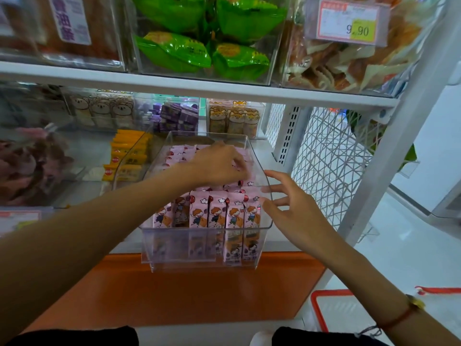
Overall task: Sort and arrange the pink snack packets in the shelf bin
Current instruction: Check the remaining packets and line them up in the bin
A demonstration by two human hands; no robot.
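The clear bin (259,168) sat at the front of the lower shelf (269,151), its front end hanging out over the orange ledge (199,290). Inside it the pink packets (219,213) stood upright in a row against the front wall, with more of them lying further back. My left hand (219,163) reached over the middle of the bin, palm down, fingers curled onto the packets at the back; I could not tell whether it held one or only pressed on them. My right hand (291,206) was at the bin's right wall near the front, fingers spread and loose, gripping nothing, the fingertips just by the rightmost upright packet. A red cord (399,318) circled my right wrist. Left of the bin lay yellow packets (127,156); behind it stood purple boxes (174,118). On the shelf above were green bags (199,38) and a price tag (349,21). A red-rimmed basket (321,313) sat low on the floor to my right.
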